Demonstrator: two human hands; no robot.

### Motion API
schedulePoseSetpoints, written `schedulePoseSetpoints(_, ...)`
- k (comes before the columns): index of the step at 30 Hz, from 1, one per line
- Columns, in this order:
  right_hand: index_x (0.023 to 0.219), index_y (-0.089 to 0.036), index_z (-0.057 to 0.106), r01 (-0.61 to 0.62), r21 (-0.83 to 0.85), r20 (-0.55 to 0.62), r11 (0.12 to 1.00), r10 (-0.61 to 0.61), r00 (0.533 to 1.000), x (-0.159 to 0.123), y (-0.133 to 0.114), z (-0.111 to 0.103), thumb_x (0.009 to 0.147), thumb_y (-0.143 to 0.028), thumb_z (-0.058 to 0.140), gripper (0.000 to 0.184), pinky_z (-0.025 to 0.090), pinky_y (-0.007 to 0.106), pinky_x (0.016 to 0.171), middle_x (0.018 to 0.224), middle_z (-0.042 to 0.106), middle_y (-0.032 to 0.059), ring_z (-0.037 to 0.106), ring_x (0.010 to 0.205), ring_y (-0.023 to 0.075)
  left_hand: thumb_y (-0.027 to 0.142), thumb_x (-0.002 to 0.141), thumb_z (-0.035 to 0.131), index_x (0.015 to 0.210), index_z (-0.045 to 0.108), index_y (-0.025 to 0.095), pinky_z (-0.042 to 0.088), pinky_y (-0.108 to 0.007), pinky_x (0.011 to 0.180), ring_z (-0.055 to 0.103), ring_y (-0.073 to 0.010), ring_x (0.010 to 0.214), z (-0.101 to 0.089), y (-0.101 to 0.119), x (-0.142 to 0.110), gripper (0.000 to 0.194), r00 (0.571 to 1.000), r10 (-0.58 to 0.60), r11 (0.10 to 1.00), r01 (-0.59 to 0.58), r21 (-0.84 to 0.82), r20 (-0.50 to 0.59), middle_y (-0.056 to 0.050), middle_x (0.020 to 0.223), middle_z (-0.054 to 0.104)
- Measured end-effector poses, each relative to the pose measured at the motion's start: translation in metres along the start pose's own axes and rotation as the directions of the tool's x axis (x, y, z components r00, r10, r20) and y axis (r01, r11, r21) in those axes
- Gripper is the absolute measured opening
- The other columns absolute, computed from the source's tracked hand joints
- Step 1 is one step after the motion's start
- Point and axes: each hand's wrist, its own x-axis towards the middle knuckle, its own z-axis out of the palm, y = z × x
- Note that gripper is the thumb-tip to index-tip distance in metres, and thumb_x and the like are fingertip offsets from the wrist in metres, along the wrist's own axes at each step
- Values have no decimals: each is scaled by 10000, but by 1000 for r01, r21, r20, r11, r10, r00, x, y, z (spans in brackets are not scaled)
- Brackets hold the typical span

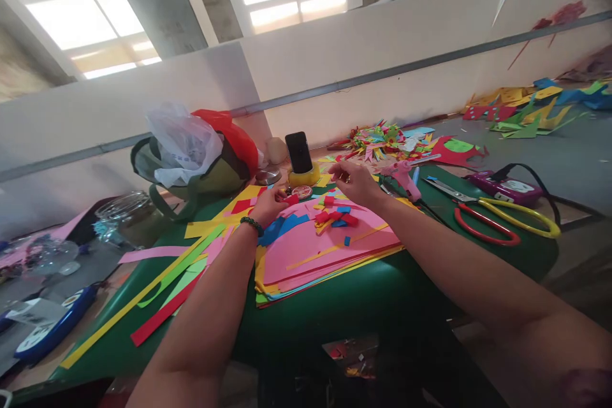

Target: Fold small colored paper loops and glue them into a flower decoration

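My left hand (268,205), with a green bead bracelet (252,225) at the wrist, has its fingers pinched at a small piece of red paper (291,200). Just beyond its fingertips lies a small round tin-like item (301,191). My right hand (354,182) hovers over the far edge of the paper stack, fingers curled together; whatever they hold is too small to make out. Between the hands, a stack of pink paper sheets (291,261) bears small red, blue and yellow cut pieces (338,217). Blue paper strips (287,224) rest on its left side.
A phone (299,152) stands in a yellow holder (305,175). To the right are a pink glue gun (405,178), large scissors (482,204) and a purple device (505,187). Paper strips (162,280) lie left, near a bag (210,169). Paper scraps (382,142) are heaped behind.
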Motion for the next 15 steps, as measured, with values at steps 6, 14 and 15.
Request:
schedulePoseSetpoints(6, 986, -162, 617, 245, 57, 33, 968, -247, 969, -13, -24, 16, 781, -119, 517, 232, 432, 237, 612, 806, 612, 30, 531, 643, 120, 336, 505, 815, 712, 538, 182, 379, -219, 549, 499, -81, 527, 7, 33, -20, 378, 999, 41, 769, -24, -639, 12, 62, 576, 545)
schedulePoseSetpoints(14, 817, -151, 615, 2, -120, 0, 993, -2, 1000, -2, -41, -35, 878, -280, 474, 200, 401, 244, 610, 769, 625, 46, 552, 684, 137, 342, 510, 849, 744, 585, 171, 426, -219, 589, 565, -91, 591, 10, 53, -39, 393, 957, 109, 759, 95, -644, 270, 45, 648, 580)
schedulePoseSetpoints(15, 762, -149, 618, -73, -224, 112, 972, 100, 989, -1, -43, -50, 894, -355, 478, 282, 395, 252, 609, 729, 624, 49, 561, 678, 147, 347, 514, 848, 744, 597, 172, 441, -228, 602, 566, -94, 593, 8, 55, -41, 383, 940, 126, 781, 103, -617, 317, 45, 648, 581)
